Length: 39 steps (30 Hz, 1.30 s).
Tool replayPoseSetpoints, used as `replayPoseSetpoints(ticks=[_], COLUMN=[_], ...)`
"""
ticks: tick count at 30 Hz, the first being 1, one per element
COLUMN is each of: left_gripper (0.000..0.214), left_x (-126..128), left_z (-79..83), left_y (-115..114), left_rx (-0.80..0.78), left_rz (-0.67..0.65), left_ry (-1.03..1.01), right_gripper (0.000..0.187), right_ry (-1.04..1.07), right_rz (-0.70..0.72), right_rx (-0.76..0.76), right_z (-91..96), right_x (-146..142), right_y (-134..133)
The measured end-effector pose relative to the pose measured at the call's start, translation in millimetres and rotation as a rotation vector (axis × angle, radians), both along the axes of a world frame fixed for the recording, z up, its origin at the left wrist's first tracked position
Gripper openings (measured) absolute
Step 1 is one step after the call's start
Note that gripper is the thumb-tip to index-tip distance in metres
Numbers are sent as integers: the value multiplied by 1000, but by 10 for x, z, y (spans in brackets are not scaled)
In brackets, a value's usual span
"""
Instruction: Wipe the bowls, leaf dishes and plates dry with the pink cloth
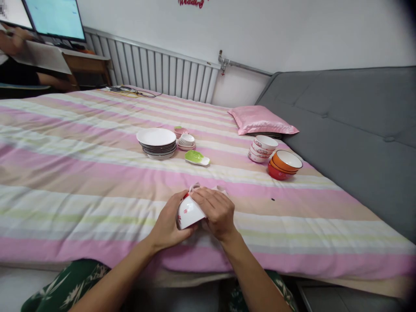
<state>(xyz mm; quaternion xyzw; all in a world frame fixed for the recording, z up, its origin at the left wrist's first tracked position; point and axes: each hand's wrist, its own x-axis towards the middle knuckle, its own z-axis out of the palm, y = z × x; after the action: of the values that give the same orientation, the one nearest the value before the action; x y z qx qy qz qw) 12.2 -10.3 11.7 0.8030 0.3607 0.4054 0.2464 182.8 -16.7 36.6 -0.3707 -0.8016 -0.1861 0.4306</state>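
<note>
My left hand (169, 223) is wrapped around a white bowl (191, 213) with small red prints, which is tilted on its side above the near part of the bed. My right hand (216, 210) is closed against the bowl's other side. What looks like a pale cloth (220, 189) shows behind its knuckles, and a whitish fold sticks up above the bowl. Fingers partly hide the bowl's far side. Beyond my hands lies a green and white spoon-shaped dish (196, 157).
A stack of plates (157, 138) stands left of some small white bowls (186, 139). To the right are stacked white printed bowls (258, 149) and orange-red bowls (284, 165). A pink pillow (261, 120) rests by the grey headboard (351, 112). Another person's arm (14, 41) is at the desk.
</note>
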Motion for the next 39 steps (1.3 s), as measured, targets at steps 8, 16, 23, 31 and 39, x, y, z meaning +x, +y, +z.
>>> replayPoseSetpoints(ticks=[8, 16, 23, 31, 39], left_gripper=[70, 64, 61, 58, 59], left_x=[19, 2, -6, -10, -40], left_z=[58, 16, 29, 72, 74], left_y=[-2, 9, 11, 13, 48], left_rx=[-66, -67, -55, -74, -114], left_rz=[8, 83, 86, 79, 71], left_ry=[-32, 14, 12, 4, -4], right_gripper=[25, 31, 32, 33, 33], right_ry=[29, 227, 331, 429, 559], right_rz=[50, 71, 97, 91, 59], right_rx=[-58, -224, -334, -382, -489], right_z=[-14, -115, -147, -156, -258], right_x=[-113, -41, -18, -13, 10], right_y=[-5, 65, 89, 115, 186])
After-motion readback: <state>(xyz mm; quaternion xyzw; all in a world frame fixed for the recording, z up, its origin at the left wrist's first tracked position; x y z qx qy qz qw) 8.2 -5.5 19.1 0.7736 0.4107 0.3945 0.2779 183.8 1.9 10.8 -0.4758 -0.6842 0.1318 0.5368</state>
